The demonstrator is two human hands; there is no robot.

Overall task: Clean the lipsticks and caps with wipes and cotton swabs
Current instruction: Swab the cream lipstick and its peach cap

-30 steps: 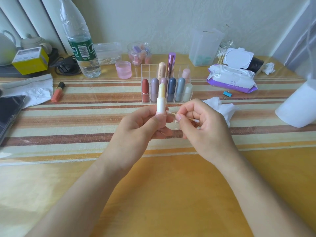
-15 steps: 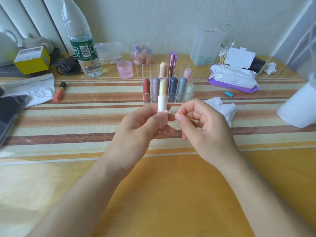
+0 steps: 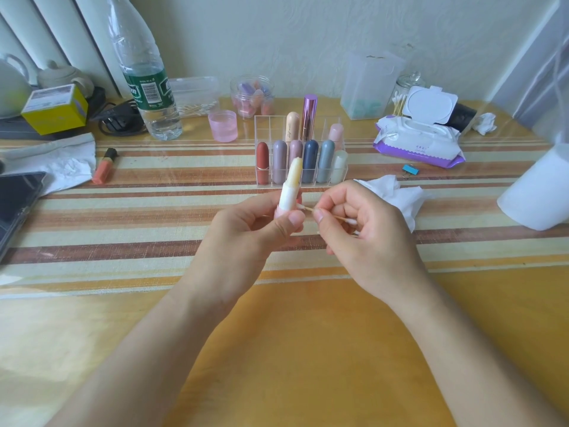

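Left hand grips uncapped lip balm; right hand pinches cotton swab, tip seemingly at tube collar. Next, you rotate tube, swab around rim.

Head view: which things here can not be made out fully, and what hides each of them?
Lip balm base: head view, covered by the fingers of the left hand.
Cotton swab middle: head view, hidden in the pinch of the right hand.
Phone: head view, cut off by the left edge.
White roll: head view, cut off by the right edge.
Wipes pack print: head view, too small to read.
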